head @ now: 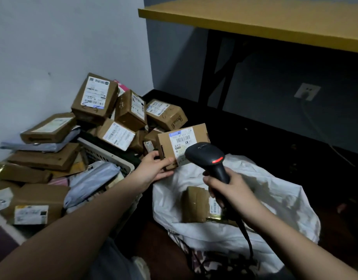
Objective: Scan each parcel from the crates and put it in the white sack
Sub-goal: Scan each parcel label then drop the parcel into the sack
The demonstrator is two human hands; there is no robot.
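Observation:
My left hand (155, 166) grips a small brown cardboard parcel (170, 145) by its lower left corner, label side up, above the sack's far edge. My right hand (227, 189) holds a black handheld scanner (209, 157) by its handle. The scanner's head hangs just over the parcel's white barcode label, and a red light glows on it. Below both hands lies the open white sack (279, 211) with a taped brown parcel (195, 205) inside. Several more boxes and grey mailer bags are heaped in a white crate (105, 153) on the left.
A yellow-topped table (265, 19) with black legs stands at the back right, a wall socket (307, 91) with a cable under it. The heap of parcels leans against the pale wall. The floor is dark. The scanner's cable runs down over the sack.

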